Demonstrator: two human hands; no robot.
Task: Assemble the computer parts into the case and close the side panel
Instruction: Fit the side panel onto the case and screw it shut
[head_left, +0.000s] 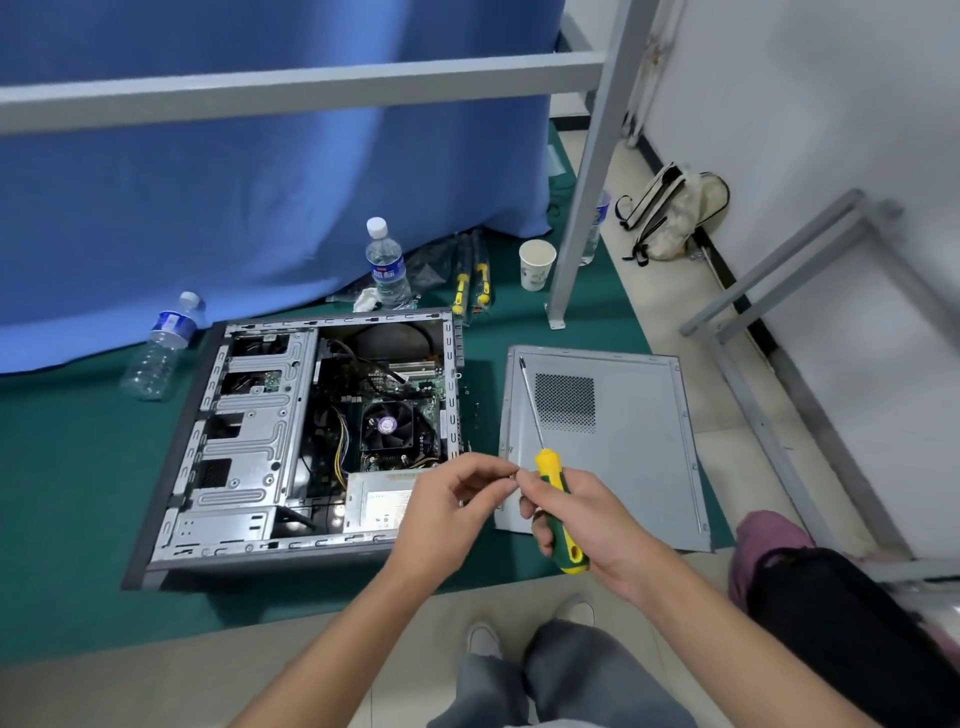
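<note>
Bottles (161, 345) lie left of the open case (291, 441) on the green mat (67, 493). Left hand (447, 512) pinches something too small to tell. Right hand (587, 525) grips a screwdriver (553, 499) over the loose side panel (623, 441).

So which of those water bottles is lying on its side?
The empty water bottle left of the computer case; the other water bottle, behind the case, stands upright.
</note>
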